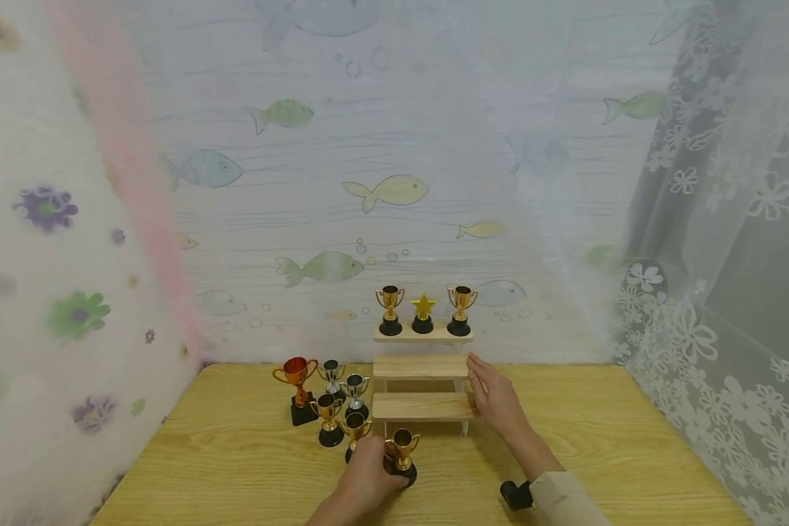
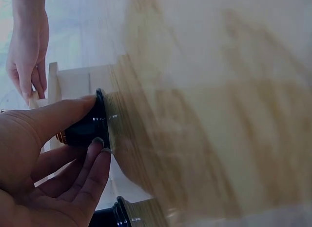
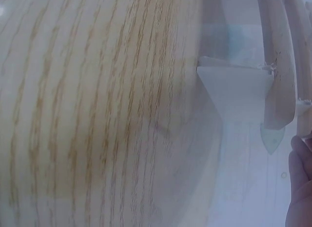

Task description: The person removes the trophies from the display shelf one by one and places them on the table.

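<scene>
In the head view, my left hand [image 1: 366,478] grips a small gold trophy cup [image 1: 403,447] by its black base, in front of the stand. The left wrist view shows thumb and fingers about the black base [image 2: 87,127], close to the wooden tabletop. My right hand [image 1: 496,398] touches the right end of a tiered wooden stand [image 1: 421,405], its fingers fairly straight along the planks' edges. Only some fingers [image 3: 300,173] show in the right wrist view. On the top tier stand two gold trophy cups [image 1: 391,299] with a gold star trophy [image 1: 424,305] between them.
Left of the stand are a larger red-orange trophy cup [image 1: 297,374], two silver trophy cups [image 1: 354,387] and two more gold trophy cups [image 1: 327,408]. All stand on the wood-grain table [image 1: 237,453]. A fish-patterned curtain [image 1: 394,146] hangs behind the stand.
</scene>
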Demonstrator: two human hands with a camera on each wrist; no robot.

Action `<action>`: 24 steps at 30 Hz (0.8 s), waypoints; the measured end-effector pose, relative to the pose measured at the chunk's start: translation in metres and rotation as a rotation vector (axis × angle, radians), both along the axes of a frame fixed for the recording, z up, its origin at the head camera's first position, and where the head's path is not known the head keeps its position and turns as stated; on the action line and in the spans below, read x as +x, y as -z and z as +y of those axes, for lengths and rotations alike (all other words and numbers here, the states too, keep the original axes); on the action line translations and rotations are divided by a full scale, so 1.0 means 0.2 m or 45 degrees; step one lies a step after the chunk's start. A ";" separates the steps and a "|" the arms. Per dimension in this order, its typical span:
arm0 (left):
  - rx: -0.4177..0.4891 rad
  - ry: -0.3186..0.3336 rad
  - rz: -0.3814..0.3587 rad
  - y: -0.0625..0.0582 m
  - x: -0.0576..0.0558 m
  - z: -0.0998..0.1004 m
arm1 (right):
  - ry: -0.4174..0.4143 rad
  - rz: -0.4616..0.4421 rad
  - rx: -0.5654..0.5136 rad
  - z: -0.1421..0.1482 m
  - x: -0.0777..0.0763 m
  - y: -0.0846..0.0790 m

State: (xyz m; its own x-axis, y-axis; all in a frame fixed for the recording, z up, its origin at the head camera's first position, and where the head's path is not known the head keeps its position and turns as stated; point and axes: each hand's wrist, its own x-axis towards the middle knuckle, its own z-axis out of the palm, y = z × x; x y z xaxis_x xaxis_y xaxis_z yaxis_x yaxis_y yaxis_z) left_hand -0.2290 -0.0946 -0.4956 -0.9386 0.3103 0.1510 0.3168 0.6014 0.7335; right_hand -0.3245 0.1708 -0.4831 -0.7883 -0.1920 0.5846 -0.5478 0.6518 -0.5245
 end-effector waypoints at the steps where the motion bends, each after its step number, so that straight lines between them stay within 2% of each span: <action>1: 0.001 -0.001 -0.004 0.00 0.00 0.00 | 0.000 0.004 0.000 0.00 0.00 0.00; 7: 0.054 0.005 -0.017 0.01 0.01 -0.01 | 0.004 -0.017 -0.012 0.00 0.00 0.00; 13: 0.049 0.020 0.007 0.01 0.03 -0.03 | 0.015 -0.023 -0.002 0.00 0.00 0.00; 19: 0.112 0.032 -0.021 -0.03 0.08 -0.09 | 0.015 0.000 -0.002 -0.01 0.01 0.00; 24: 0.102 0.032 -0.044 -0.09 0.10 -0.12 | 0.021 0.038 -0.005 -0.01 0.00 0.00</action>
